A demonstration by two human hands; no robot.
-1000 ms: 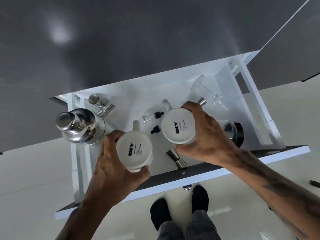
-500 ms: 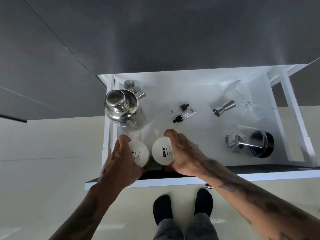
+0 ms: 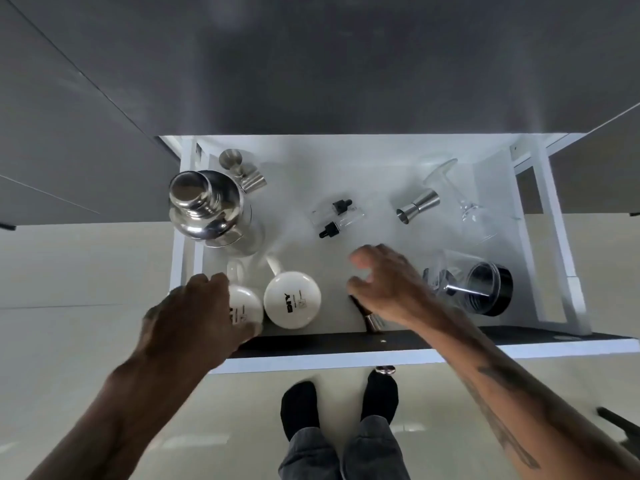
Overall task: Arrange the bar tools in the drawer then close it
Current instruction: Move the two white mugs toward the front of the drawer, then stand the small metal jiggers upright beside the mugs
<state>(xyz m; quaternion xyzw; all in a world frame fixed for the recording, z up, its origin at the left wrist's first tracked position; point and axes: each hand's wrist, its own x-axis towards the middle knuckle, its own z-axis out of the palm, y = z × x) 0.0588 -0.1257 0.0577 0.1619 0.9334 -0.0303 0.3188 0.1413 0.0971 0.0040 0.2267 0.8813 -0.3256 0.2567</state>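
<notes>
The white drawer (image 3: 398, 168) stands pulled out below me. Two white mugs sit upside down at its front left. My left hand (image 3: 194, 317) still grips the left mug (image 3: 244, 303). The right mug (image 3: 292, 299) stands free beside it. My right hand (image 3: 388, 282) hovers open to the right of that mug, above a small steel jigger (image 3: 372, 322) lying by the front wall. A steel shaker (image 3: 207, 206) stands at the left. Behind it lies another jigger (image 3: 242, 171).
Two dropper bottles (image 3: 337, 216) lie mid-drawer, a third jigger (image 3: 417, 206) and a tipped cocktail glass (image 3: 460, 195) at the back right, a clear jar with black lid (image 3: 474, 285) at the front right. Grey cabinet fronts lie behind; my feet (image 3: 339, 403) stand under the drawer front (image 3: 346, 358).
Both mugs went down into the drawer's front left corner. My right hand let go of its mug and moved right. My left hand stays on the other mug.
</notes>
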